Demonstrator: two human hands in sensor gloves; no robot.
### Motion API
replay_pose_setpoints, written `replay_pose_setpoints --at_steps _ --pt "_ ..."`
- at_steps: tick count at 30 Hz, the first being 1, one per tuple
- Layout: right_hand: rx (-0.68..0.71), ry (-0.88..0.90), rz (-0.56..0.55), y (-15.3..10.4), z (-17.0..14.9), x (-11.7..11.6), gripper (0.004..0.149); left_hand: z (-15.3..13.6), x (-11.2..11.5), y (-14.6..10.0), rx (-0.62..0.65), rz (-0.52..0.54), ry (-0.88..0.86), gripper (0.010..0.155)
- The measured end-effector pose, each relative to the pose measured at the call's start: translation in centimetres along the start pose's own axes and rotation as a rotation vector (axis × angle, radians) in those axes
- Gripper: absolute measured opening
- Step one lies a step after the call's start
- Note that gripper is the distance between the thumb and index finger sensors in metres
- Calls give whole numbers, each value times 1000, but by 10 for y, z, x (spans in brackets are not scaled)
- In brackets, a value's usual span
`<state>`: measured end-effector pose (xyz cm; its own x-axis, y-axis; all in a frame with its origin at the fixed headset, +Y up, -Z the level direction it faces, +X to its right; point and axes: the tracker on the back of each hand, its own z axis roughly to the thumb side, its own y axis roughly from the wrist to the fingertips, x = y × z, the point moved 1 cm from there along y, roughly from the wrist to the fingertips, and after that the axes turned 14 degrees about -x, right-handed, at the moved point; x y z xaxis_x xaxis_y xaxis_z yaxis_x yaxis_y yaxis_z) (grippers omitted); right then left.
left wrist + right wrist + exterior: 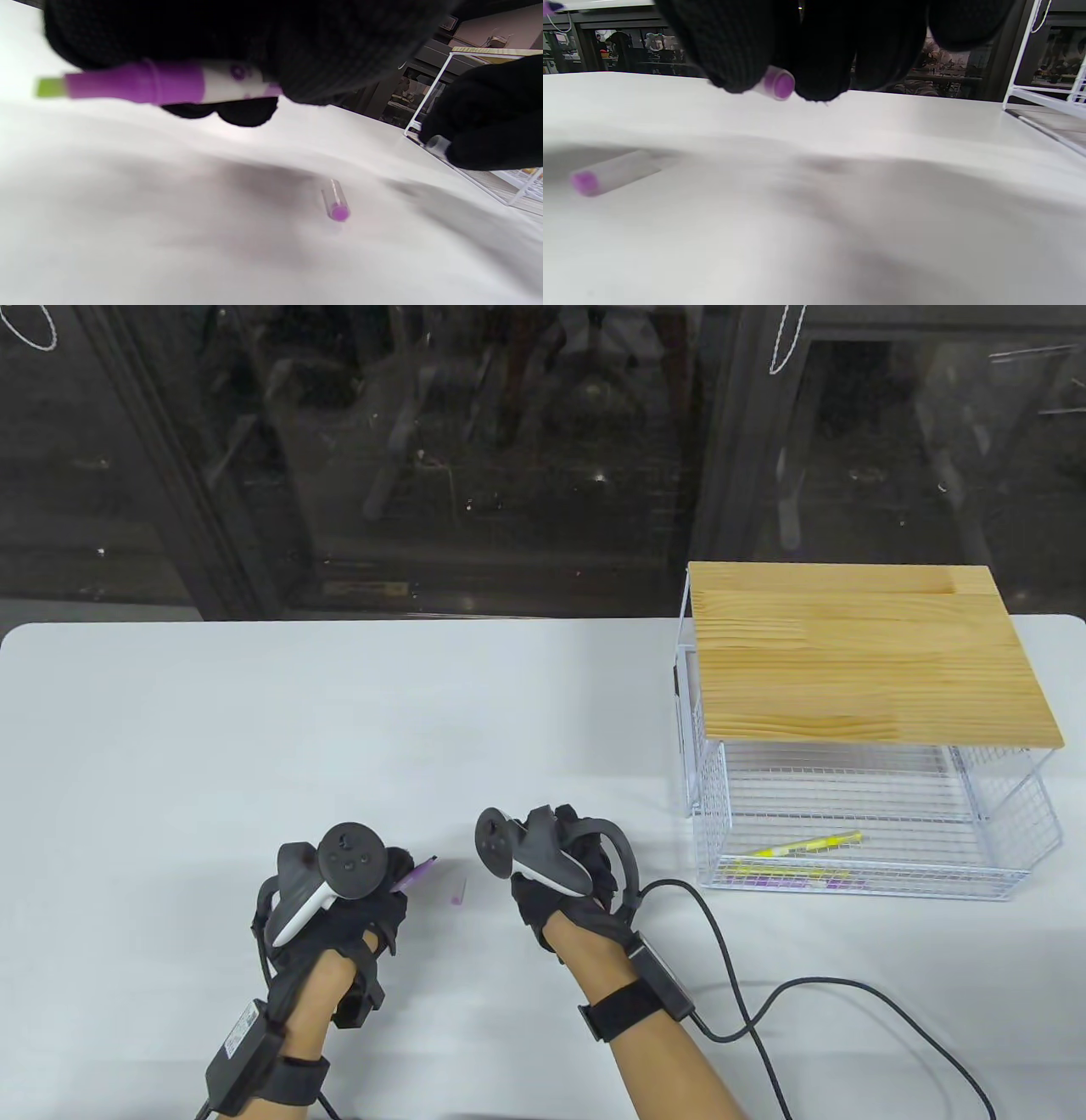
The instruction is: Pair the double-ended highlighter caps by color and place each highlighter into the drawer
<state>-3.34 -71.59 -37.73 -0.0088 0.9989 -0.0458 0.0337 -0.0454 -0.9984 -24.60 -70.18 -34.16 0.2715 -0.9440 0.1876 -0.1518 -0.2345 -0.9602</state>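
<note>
Table view: sharp, evenly lit from above, white worktop (254,729) bright without clipping; dark glass behind it shows faint reflections and small light specks. Shadows under the hands are soft and short. Both wrist views are soft: near worktop blurred, broad grey shadows smeared across it. Left wrist view is blown out at top left. Gloved fingers (734,46) render near-black, little texture.

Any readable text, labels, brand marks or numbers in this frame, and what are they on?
No text can be read.
White-barrelled purple highlighter in the left hand: purple printed marks, too blurred to read.
Black pack with a white label on the left forearm strap: print too small to read.
Highlighters in the white wire drawer: any print too small to read.
</note>
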Motion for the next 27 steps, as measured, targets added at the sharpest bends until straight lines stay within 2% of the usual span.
replay_pose_setpoints --at_steps 8,13,17,27 --pt "-17 7 -18 -15 -37 -1 44 3 1 -1 14 10 4 55" --pt "-36 81 -47 -21 -59 -2 45 6 2 -3 27 23 15 55" --pt "-40 119 -52 -24 -67 -4 45 11 1 -8 53 51 16 55" --pt "5 173 -141 -37 -78 6 46 22 2 -15 130 155 12 54"
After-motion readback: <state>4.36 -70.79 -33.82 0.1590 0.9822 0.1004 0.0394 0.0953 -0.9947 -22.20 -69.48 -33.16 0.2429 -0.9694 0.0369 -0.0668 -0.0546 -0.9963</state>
